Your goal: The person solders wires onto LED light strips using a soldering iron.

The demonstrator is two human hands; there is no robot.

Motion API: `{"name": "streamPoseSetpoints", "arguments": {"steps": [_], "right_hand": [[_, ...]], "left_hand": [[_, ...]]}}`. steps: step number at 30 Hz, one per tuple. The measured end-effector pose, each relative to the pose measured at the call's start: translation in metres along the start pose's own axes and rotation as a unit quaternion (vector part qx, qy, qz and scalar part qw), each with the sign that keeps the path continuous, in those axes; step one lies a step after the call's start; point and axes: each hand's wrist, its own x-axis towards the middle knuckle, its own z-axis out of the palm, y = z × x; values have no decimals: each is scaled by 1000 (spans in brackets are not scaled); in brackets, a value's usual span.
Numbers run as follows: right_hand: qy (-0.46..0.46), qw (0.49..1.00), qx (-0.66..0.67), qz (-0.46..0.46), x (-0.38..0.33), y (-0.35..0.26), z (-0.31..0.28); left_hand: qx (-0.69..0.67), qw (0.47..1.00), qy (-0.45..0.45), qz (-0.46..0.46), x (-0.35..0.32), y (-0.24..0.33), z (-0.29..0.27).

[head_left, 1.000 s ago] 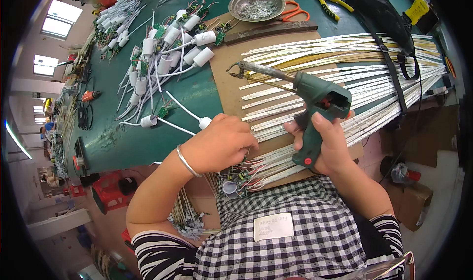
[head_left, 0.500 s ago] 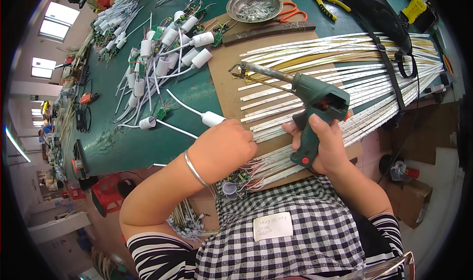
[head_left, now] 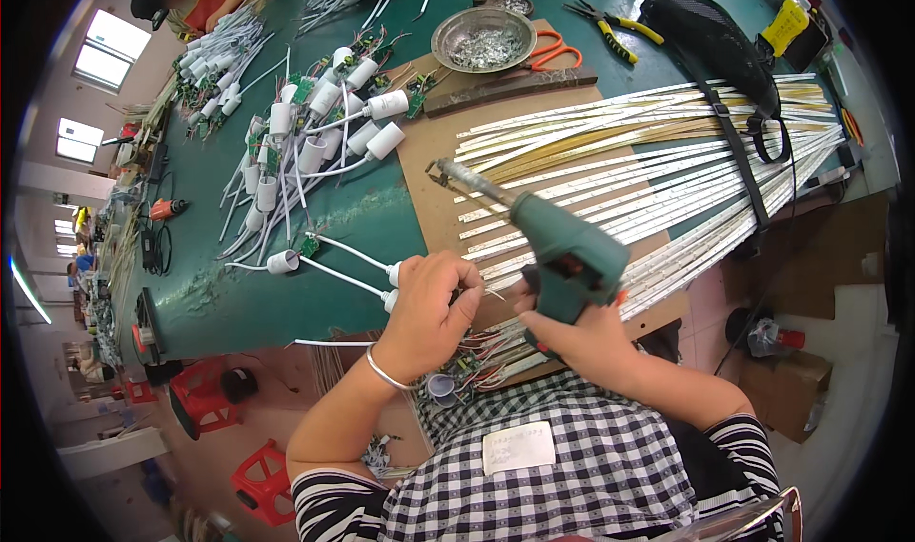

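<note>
My right hand (head_left: 581,337) grips the handle of a green soldering gun (head_left: 572,251); its metal tip points up and left over the strips. My left hand (head_left: 434,304) is closed, thumb against fingers, over a white cylindrical housing (head_left: 390,299) on a white cable. A second such housing (head_left: 395,273) shows beside it, partly covered by the hand. Thin wire sticks out by the left fingertips. Narrow white LED strips (head_left: 591,194) lie in rows under the gun. At the near edge, circuit boards (head_left: 464,366) with red and white wires lie against the strip ends.
A pile of white housings (head_left: 315,132) with cables and green boards lies on the left of the green table (head_left: 229,294). Farther off are a metal bowl (head_left: 484,41) of metal scraps, orange-handled scissors (head_left: 553,51), pliers (head_left: 615,32) and a black mesh bag (head_left: 710,41). Another person sits far left.
The soldering gun has swung left and down, nearer my left hand. My left hand has turned, fingers now facing right, and a second white housing shows beside it.
</note>
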Motion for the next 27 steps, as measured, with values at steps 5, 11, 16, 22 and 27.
{"name": "streamPoseSetpoints", "arguments": {"steps": [5, 11, 16, 22, 27], "right_hand": [[-2, 998, -41, 44, 0, -4, 14], [38, 995, -68, 69, 5, -5, 11], [38, 994, -15, 102, 6, -7, 8], [30, 996, -10, 87, 4, -6, 3], [18, 998, -21, 52, 4, -1, 0]], "left_hand": [[-19, 1000, -22, 0, -5, 2, 1], [7, 998, -54, 41, -5, 2, -2], [115, 990, -16, 86, -6, 1, 6], [125, 990, 6, 59, -3, 6, 10], [140, 988, 48, 42, -5, 8, 18]]}}
